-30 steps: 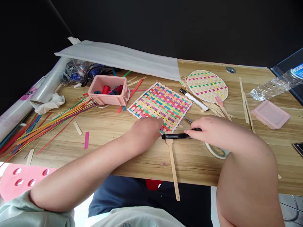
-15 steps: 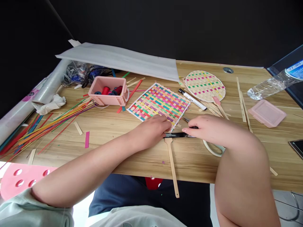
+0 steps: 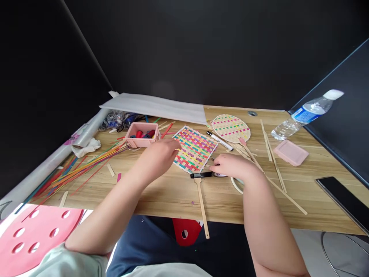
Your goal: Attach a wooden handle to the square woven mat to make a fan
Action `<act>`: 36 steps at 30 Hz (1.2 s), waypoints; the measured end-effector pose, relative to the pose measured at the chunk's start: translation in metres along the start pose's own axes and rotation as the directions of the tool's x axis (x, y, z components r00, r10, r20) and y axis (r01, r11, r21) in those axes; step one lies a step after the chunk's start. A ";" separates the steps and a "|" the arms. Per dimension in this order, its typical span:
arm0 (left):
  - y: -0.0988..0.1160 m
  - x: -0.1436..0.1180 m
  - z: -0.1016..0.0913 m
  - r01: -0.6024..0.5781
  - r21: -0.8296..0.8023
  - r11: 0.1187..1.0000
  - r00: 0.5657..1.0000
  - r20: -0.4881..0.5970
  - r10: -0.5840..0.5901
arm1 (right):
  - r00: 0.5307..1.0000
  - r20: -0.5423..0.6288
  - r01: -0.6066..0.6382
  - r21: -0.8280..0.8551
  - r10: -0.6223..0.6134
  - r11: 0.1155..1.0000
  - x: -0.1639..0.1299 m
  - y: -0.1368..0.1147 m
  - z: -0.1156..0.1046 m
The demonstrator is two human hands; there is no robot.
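pinning black strip [image 3: 201,175] onto stick [image 3: 201,206] with my right hand [image 3: 230,166], grip closed on it; left hand [image 3: 160,154] loose-open, steadying woven mat [image 3: 195,148] on surface [image 3: 161,192].

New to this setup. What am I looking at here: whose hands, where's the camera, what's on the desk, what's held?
No machine: a person works with two bare hands, filmed by a camera worn on their head, looking down.

The left hand rests at the left edge of a square multicoloured woven mat on the wooden desk. The right hand rests on a black strip lying across the top of a wooden stick; whether it grips the strip is unclear.

Around: a pink box with spools, loose coloured strips, a round woven piece, a marker, a pink lid, a water bottle and a phone.
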State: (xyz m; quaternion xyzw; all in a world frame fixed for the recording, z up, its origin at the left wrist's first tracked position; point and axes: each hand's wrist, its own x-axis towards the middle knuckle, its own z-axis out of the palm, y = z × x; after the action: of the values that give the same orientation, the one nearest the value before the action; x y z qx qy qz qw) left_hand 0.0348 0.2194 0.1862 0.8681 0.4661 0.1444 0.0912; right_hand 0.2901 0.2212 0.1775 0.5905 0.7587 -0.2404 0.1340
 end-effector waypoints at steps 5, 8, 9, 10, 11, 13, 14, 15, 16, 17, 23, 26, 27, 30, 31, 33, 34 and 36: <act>0.018 -0.034 0.015 -0.112 -0.034 0.993 0.990 0.086 0.115 | 0.998 -0.051 0.047 0.064 -0.044 0.997 -0.003 0.001 -0.002; 0.026 -0.041 0.059 -0.168 -0.067 0.984 0.978 0.118 0.175 | 0.996 -0.064 0.065 0.072 -0.060 0.995 -0.004 0.003 0.001; 0.026 -0.042 0.071 -0.186 -0.073 0.980 0.972 0.130 0.195 | 0.996 -0.067 0.070 0.076 -0.065 0.995 -0.004 0.004 0.002; 0.027 -0.042 0.080 -0.198 -0.073 0.977 0.969 0.138 0.207 | 0.995 -0.068 0.074 0.081 -0.069 0.994 -0.003 0.005 0.002; 0.026 -0.042 0.086 -0.207 -0.066 0.976 0.967 0.140 0.214 | 0.995 -0.068 0.078 0.086 -0.073 0.993 -0.002 0.005 0.002; 0.026 -0.042 0.088 -0.215 -0.047 0.975 0.966 0.139 0.220 | 0.994 -0.068 0.087 0.097 -0.081 0.991 -0.002 0.006 0.001; 0.027 -0.042 0.086 -0.220 -0.039 0.975 0.965 0.139 0.223 | 0.994 -0.067 0.091 0.100 -0.084 0.991 -0.002 0.007 0.000; 0.027 -0.043 0.083 -0.224 -0.036 0.974 0.963 0.143 0.227 | 0.994 -0.066 0.093 0.103 -0.086 0.990 -0.003 0.006 -0.001; 0.028 -0.044 0.080 -0.229 -0.037 0.973 0.961 0.149 0.232 | 0.994 -0.061 0.095 0.104 -0.089 0.990 -0.005 0.006 -0.002; 0.029 -0.047 0.077 -0.234 -0.041 0.971 0.959 0.155 0.237 | 0.994 -0.056 0.098 0.105 -0.093 0.990 -0.007 0.005 -0.002; 0.032 -0.081 0.079 -0.273 -0.061 0.960 0.939 0.199 0.279 | 0.985 -0.117 0.143 0.116 -0.129 0.983 -0.030 -0.008 0.017; 0.035 -0.103 0.093 -0.286 0.000 0.958 0.939 0.200 0.281 | 0.981 -0.150 0.148 0.147 -0.126 0.978 -0.043 -0.012 0.033; 0.036 -0.110 0.098 -0.295 0.037 0.955 0.940 0.190 0.283 | 0.978 -0.163 0.157 0.163 -0.131 0.974 -0.047 -0.013 0.038; 0.038 -0.125 0.112 -0.320 0.162 0.933 0.945 0.120 0.304 | 0.966 -0.196 0.210 0.224 -0.167 0.952 -0.056 -0.016 0.048; 0.038 -0.128 0.115 -0.332 0.188 0.924 0.943 0.090 0.320 | 0.965 -0.196 0.218 0.252 -0.171 0.943 -0.058 -0.016 0.051; 0.037 -0.133 0.121 -0.344 0.214 0.914 0.938 0.036 0.345 | 0.968 -0.187 0.219 0.318 -0.166 0.922 -0.061 -0.016 0.056; 0.037 -0.135 0.122 -0.349 0.220 0.911 0.935 0.016 0.354 | 0.969 -0.188 0.216 0.350 -0.158 0.911 -0.062 -0.015 0.058; 0.037 -0.138 0.125 -0.357 0.240 0.903 0.928 -0.019 0.372 | 0.968 -0.207 0.218 0.401 -0.143 0.890 -0.063 -0.013 0.063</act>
State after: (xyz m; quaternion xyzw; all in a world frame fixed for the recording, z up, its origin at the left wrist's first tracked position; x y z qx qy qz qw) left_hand 0.0330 0.0807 0.0563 0.9393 0.3121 0.1313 -0.0548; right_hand 0.2896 0.1339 0.1572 0.5506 0.7494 -0.3579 -0.0852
